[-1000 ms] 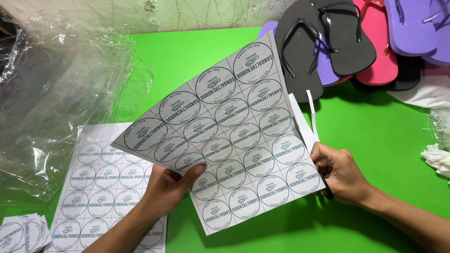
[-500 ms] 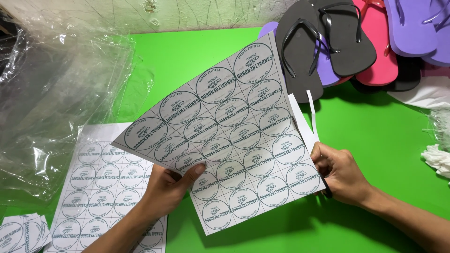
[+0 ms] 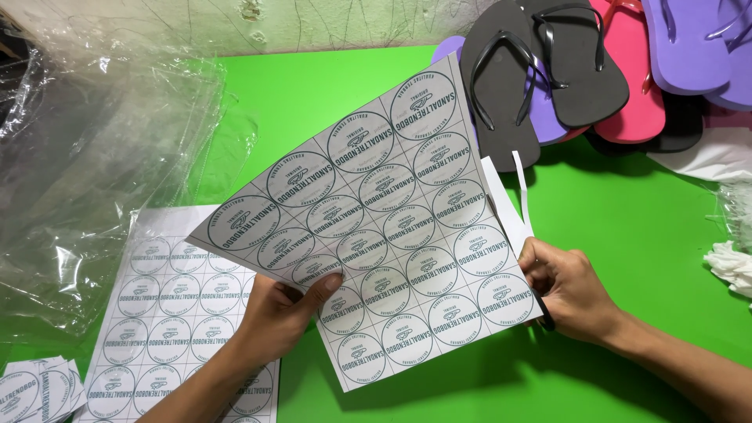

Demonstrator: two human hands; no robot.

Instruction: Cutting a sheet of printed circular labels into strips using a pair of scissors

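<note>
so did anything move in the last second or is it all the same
Nothing visibly changed. The left hand and right hand still hold the sheet of round stickers tilted above the green table; the thin white strip still sticks up at its right edge.

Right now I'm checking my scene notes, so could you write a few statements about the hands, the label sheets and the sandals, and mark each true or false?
1. The left hand grips the bottom edge of the held sheet of round labels. True.
2. The right hand rests empty on the table. False: it pinches the held sheet's right edge, where narrow white strips stick up.
3. A second label sheet lies flat on the green table. True.
4. The sandals are stacked at the lower left. False: they lie at the upper right.
5. Clear plastic wrap lies at the left. True.
</note>
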